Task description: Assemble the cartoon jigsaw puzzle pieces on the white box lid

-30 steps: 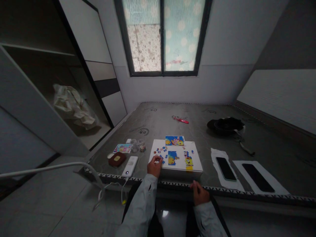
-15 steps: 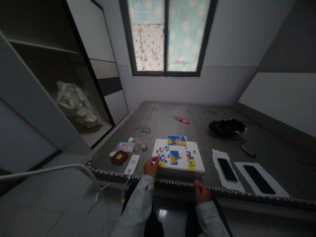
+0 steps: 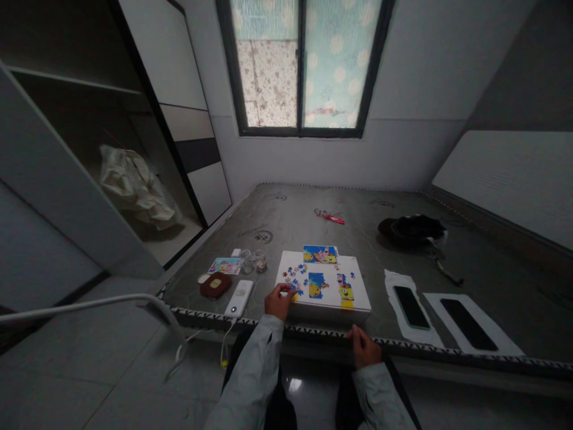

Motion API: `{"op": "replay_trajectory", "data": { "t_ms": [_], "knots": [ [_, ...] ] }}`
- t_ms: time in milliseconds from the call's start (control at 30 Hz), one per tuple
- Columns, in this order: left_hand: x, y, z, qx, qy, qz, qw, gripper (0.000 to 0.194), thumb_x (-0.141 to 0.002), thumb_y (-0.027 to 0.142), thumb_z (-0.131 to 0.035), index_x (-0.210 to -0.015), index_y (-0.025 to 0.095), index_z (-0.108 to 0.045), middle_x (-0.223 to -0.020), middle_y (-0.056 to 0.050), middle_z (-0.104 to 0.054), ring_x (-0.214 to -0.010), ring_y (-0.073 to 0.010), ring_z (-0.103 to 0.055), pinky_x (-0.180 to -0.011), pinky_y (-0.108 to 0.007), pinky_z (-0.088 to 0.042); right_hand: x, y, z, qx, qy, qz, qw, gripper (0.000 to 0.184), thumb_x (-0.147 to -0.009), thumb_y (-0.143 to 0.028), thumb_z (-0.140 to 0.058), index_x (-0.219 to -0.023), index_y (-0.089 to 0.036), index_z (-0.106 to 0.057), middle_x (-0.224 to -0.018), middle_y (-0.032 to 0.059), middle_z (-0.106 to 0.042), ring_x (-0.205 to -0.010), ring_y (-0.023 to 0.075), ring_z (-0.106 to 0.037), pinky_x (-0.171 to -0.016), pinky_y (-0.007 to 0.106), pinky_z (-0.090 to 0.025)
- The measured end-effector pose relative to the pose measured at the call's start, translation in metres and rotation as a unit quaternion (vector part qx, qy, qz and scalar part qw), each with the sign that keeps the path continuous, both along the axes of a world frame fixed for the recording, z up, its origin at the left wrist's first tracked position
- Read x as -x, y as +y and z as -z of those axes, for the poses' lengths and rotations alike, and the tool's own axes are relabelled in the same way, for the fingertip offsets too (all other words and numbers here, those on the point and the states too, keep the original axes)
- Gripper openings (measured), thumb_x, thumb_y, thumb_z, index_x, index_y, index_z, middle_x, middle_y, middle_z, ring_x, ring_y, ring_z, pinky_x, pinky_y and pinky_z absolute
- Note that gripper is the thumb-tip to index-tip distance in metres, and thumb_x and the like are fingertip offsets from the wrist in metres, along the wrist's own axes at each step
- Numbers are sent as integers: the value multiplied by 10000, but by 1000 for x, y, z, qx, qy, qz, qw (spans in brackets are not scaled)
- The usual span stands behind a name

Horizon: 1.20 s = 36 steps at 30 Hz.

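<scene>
My left hand (image 3: 277, 301) is closed in a pinch at the near left corner of a white box (image 3: 331, 306). Its fingertips are among loose jigsaw puzzle pieces (image 3: 299, 278); whether they hold one is too small to tell. Right of the pieces lie a joined blue-and-yellow puzzle section (image 3: 316, 286) and a narrower joined strip (image 3: 345, 291). A cartoon picture card (image 3: 320, 254) rests at the box's far edge. Below the box's near right corner, my right hand (image 3: 367, 348) is closed, thumb and fingers together; anything between them is hidden.
Left of the box are a white power bank (image 3: 239, 298) with a cable, a brown pouch (image 3: 215, 285), small clear jars (image 3: 260, 261) and another card (image 3: 226, 266). Two phones (image 3: 410, 307) on white sheets and a dark cap (image 3: 412, 231) lie right. A red item (image 3: 330, 217) lies farther back.
My left hand has moved slightly right and its fingertips now reach farther over the near left of the box. My right hand has barely moved.
</scene>
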<state>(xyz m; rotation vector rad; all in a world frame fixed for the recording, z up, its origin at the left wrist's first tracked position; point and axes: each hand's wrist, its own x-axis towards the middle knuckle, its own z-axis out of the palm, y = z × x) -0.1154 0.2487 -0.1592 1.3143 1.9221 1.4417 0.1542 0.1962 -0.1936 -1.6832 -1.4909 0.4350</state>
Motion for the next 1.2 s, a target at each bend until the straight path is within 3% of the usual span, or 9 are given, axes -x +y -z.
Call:
{"op": "replay_trajectory", "data": {
  "t_ms": [367, 1200],
  "knots": [
    [2, 4, 9, 0, 14, 0, 1000, 253, -774, 454, -655, -886, 228, -673, -795, 17, -712, -512, -93, -529, -594, -222, -418, -4, -1, -4, -1, -18, 2, 1000, 661, -894, -705, -218, -626, -245, -610, -572, 15, -643, -577, 184, -624, -626, 275, -433],
    [3, 0, 7, 0, 0, -4, 1000, 261, -799, 454, -601, -912, 226, -659, -821, 13, -704, -535, -99, -531, -593, -221, -403, 2, -2, -4, 2, -9, 0, 1000, 653, -881, -704, -240, -625, -235, -615, -585, 23, -635, -593, 191, -616, -630, 278, -423]
  ]
}}
